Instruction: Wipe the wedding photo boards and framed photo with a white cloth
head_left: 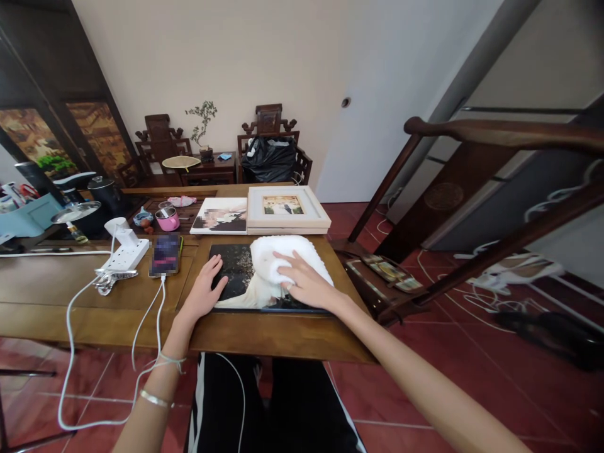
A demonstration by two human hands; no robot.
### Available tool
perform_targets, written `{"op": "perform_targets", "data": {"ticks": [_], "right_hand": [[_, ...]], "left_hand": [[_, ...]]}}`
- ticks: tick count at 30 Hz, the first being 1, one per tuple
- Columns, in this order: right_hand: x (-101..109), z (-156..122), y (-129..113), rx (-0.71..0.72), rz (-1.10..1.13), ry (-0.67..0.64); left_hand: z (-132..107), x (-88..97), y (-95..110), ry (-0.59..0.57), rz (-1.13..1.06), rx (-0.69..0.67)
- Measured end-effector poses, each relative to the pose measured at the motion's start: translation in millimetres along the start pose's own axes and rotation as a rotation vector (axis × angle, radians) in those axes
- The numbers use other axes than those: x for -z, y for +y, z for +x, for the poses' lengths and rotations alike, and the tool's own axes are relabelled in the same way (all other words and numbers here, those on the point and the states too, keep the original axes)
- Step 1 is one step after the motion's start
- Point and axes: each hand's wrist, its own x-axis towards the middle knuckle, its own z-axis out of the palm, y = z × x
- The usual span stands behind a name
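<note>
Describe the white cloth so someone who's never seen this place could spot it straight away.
Start at the wooden table and find the dark, glossy picture panel along its near edge. The cloth lies over the panel's right part, under the person's right hand. It's fluffy and plain white, unlike the straight-edged picture frame behind.

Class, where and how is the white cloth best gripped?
Pinch the white cloth, probably by its far left corner, coming from above and the left: it lies spread over the picture, that corner uncovered, while the right hand rests on its middle.
</note>
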Motion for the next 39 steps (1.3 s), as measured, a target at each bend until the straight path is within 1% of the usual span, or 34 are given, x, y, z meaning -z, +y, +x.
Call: {"op": "perform_targets", "data": {"ticks": [4,6,7,9,11,16,18,20,22,24,29,32,33,35,37,39], "right_hand": [[6,-43,-42,0.099,0.034,-0.044],[8,-55,-51,0.148,0.043,-0.058],[8,-57,-52,0.168,0.045,-0.060],[8,-52,-46,0.186,0.040,-0.050],[7,-38,-32,0.169,0.019,-0.035],[0,23,9,0.063,-0.053,-0.018],[-3,44,17,0.019,-0.066,-0.009],[-5,55,18,-0.016,-0.076,0.004],[-7,54,11,-0.022,-0.079,0.012],[-7,42,-4,0.008,-0.069,0.011],[-2,-14,-54,0.155,0.014,-0.042],[1,-38,-73,0.214,0.057,-0.091],[1,-40,-74,0.216,0.061,-0.094],[-1,-34,-69,0.204,0.054,-0.082],[-3,-17,-57,0.177,0.041,-0.061],[-6,9,-40,0.146,0.031,-0.044]], "left_hand": [[0,0.0,1,-0.006,0.011,0.002],[0,0.2,1,-0.008,0.021,-0.001],[0,0.3,2,-0.010,0.025,-0.004],[0,0.8,2,-0.014,0.023,-0.009],[0,1.5,2,-0.019,0.017,-0.011],[0,3.3,3,-0.029,0.015,-0.011],[1,3.4,2,-0.033,0.009,-0.008],[1,2.9,0,-0.033,-0.004,0.000],[2,2.0,-1,-0.027,-0.020,0.010],[2,1.2,-2,-0.024,-0.032,0.018],[1,0.2,0,-0.015,-0.050,0.043],[1,-0.2,0,-0.020,-0.056,0.040],[0,-0.3,0,-0.023,-0.056,0.035],[1,-0.3,-1,-0.028,-0.052,0.027],[1,0.1,-2,-0.030,-0.045,0.025],[1,0.7,-2,-0.036,-0.042,0.025]]}}
